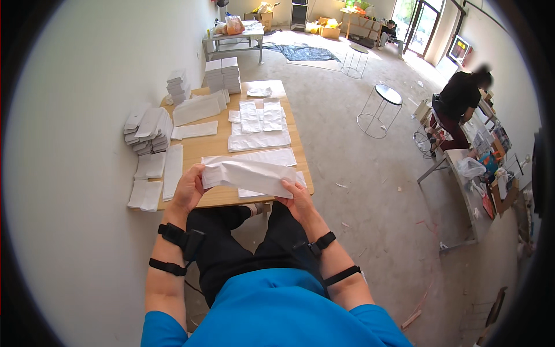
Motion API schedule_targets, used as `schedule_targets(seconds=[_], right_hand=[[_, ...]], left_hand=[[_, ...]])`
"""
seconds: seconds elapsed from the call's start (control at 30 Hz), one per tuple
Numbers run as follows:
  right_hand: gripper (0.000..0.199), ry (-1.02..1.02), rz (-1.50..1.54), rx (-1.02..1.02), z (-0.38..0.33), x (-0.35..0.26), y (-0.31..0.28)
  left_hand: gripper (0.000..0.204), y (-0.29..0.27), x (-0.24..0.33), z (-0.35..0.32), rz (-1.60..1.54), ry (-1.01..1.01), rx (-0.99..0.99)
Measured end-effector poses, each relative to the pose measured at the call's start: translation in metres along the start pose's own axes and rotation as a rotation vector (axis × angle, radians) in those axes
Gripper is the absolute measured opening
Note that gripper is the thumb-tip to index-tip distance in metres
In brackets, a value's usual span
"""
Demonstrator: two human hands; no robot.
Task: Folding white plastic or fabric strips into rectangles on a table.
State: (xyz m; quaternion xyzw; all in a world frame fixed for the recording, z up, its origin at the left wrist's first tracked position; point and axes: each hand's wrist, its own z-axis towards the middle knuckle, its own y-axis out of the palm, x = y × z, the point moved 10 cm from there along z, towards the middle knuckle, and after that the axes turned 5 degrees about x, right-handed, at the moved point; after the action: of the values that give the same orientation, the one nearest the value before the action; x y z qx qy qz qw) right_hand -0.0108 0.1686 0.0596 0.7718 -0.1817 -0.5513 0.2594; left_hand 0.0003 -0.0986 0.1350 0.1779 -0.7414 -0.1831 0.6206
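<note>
A long white paper bag is stretched between my two hands over the near edge of the wooden table. Its left end is pinched by my left hand, and its lower right corner by my right hand. The paper looks flat with a slight fold along its length. Beneath it lie more white papers, partly hidden. Farther up the table is a low pile of white paper bags with two shorter pieces on top.
Folded white stacks crowd the left side by the wall, with a taller stack behind. Round wire-legged stools stand on the concrete floor to the right. A person bends over a cluttered metal table.
</note>
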Motion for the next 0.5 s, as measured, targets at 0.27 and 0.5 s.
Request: schedule_targets(seconds=[0.27,0.5], right_hand=[[0.025,-0.002,-0.019,0.088,-0.018,0.014,-0.016],[0.027,-0.126,-0.289,0.092,-0.001,0.012,-0.024]], left_hand=[[0.034,0.0,-0.02,0.01,0.03,-0.005,0.02],[0.026,-0.041,-0.032,-0.008,0.156,-0.025,0.18]])
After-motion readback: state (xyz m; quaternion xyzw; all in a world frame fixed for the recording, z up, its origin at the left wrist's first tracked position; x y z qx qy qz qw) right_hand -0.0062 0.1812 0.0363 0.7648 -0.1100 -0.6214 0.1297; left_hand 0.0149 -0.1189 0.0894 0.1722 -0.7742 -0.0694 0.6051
